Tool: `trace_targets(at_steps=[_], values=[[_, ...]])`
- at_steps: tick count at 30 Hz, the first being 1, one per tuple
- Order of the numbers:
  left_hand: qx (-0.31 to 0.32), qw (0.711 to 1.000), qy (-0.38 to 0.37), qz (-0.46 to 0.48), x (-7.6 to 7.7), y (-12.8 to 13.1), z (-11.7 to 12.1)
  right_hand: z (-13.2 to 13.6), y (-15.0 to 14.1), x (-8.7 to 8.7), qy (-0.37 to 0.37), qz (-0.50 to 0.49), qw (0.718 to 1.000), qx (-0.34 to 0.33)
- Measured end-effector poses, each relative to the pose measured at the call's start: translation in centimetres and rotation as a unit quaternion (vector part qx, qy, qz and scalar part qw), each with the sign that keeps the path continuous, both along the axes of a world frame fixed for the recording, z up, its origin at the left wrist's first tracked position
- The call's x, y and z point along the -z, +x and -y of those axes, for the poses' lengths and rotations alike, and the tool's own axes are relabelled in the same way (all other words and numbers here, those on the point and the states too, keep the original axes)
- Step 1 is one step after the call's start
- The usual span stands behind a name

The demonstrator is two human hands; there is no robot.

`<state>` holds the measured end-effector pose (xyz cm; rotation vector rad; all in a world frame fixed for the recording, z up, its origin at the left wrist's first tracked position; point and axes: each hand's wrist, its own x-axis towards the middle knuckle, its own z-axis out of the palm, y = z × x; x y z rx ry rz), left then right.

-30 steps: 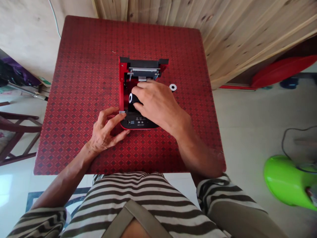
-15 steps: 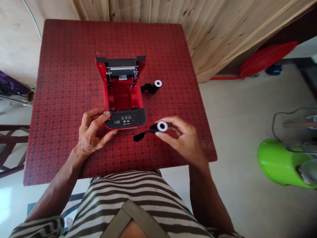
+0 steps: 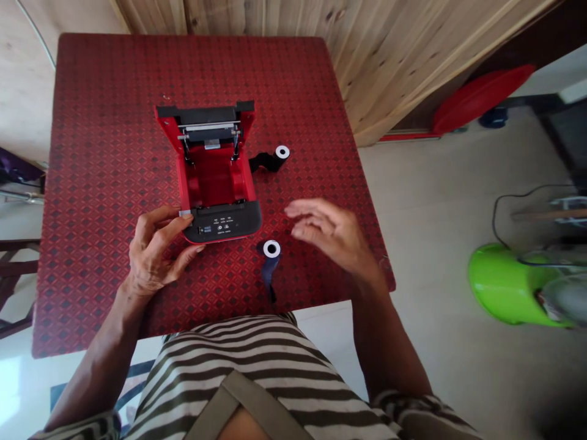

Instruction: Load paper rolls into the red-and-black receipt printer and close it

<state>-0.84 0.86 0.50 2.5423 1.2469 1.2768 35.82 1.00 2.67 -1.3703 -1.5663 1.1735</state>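
A red and black label printer (image 3: 222,220) stands on the table with its lid (image 3: 208,116) raised and its red inner bay showing. My left hand (image 3: 153,253) grips the printer's front left corner, fingers on the side and top, thumb at the front edge. In front of the printer stands a ribbon roll (image 3: 272,249) with a white core, its dark loose tail trailing toward me. My right hand (image 3: 328,232) hovers to the right of that roll, fingers apart, holding nothing. Another black ribbon roll (image 3: 281,153) stands right of the printer, its tail reaching the printer's side.
The table (image 3: 105,122) has a red patterned cover and meets a wooden plank wall (image 3: 275,18) at the back. On the floor to the right are a green tub (image 3: 498,284) and a cable. A red round object (image 3: 481,101) leans farther back.
My right hand has let go of the front ribbon roll and drawn off to the right. The roll now stands on the table, its tail turned toward me. My left hand stays on the printer.
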Motion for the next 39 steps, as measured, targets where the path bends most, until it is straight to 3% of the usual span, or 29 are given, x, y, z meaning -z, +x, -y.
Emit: trace_targets(at_steps=[4,8,11,14,17,19,21,23,26,31,34,39], values=[[-0.001,1.000,0.009,-0.019,-0.2,0.0,0.0,-6.8,0.6,3.6,0.131,0.038,0.983,0.125],[-0.002,1.000,0.007,-0.028,-0.3,0.2,0.1,-12.1,-0.8,7.2,0.166,0.054,0.978,0.113],[-0.006,1.000,0.002,-0.021,-0.3,0.2,0.1,-13.1,-1.9,7.6,0.171,0.068,0.976,0.113],[-0.002,1.000,-0.006,-0.012,-0.2,0.2,0.2,-11.8,-1.6,5.4,0.165,0.032,0.980,0.110],[-0.001,1.000,-0.021,-0.014,-0.1,0.2,0.4,-9.2,-0.3,0.3,0.173,-0.061,0.980,0.078],[-0.005,1.000,-0.026,-0.013,0.0,0.2,0.4,-7.4,0.2,-3.8,0.177,-0.100,0.979,-0.003],[-0.007,1.000,-0.024,-0.013,0.0,0.2,0.4,-6.3,-0.4,-7.4,0.157,-0.089,0.974,-0.139],[-0.004,1.000,-0.018,-0.013,-0.1,0.3,0.4,-5.9,-2.5,-9.4,0.120,-0.029,0.962,-0.243],[0.002,1.000,-0.009,-0.015,-0.2,0.4,0.5,-6.5,-6.8,-9.4,0.159,0.135,0.949,-0.237],[0.003,1.000,-0.017,-0.019,0.0,0.4,0.6,-7.6,-11.5,-6.8,0.245,0.361,0.871,-0.225],[0.006,1.000,-0.017,-0.017,0.1,0.4,0.6,-7.9,-12.4,-6.1,0.259,0.421,0.841,-0.221],[0.011,1.000,-0.014,-0.019,0.1,0.4,0.6,-9.1,-13.1,-5.0,0.254,0.435,0.837,-0.215]])
